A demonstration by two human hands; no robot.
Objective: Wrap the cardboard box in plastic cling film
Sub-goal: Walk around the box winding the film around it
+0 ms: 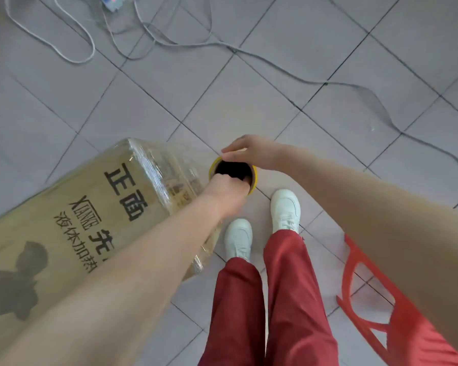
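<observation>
A large brown cardboard box [72, 215] with black printed characters stands at the left, its near end covered in shiny clear film [167, 175]. Just right of that end is the cling film roll [253, 186], seen from above as a yellow-rimmed tube with a dark hollow core. My left hand [226, 191] grips the roll's near rim, fingers hooked into the core. My right hand [249, 153] holds the far rim from above. Film stretches from the roll to the box corner.
Grey tiled floor all around. White cables [169, 40] loop across the floor at the top and run off to the right. A red plastic stool [368, 294] stands at the lower right. My white shoes [286, 210] and red trousers are below the roll.
</observation>
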